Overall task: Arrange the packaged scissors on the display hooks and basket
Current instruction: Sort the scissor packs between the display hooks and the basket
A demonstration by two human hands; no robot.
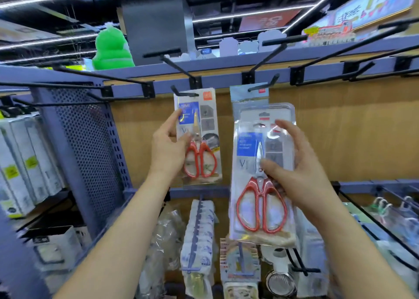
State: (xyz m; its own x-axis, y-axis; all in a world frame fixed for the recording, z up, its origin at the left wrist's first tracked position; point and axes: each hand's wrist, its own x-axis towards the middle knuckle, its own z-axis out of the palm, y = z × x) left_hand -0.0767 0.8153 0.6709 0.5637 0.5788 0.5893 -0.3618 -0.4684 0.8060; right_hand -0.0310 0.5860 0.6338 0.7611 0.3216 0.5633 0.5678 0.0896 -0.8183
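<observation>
Two packs of red-handled scissors hang side by side under the top rail [226, 76] of the display rack, against its wooden back panel [340, 128]. The left pack of scissors [204, 126] hangs from a short black hook [184, 93] that passes through the top of its card. The left hand [169, 149] pinches this pack at its left edge, thumb on the front.

The right pack of scissors [251, 185] is larger in view and sits nearer the camera. The top of its card is at a second hook [264, 85]. The right hand [301, 176] grips it, thumb pressed on the front near the blades and fingers curled round the right edge.

More packaged goods [199, 228] hang on the lower row of the rack. A perforated metal panel [90, 140] stands at the left edge, and a green plush toy [111, 49] sits on the top shelf.
</observation>
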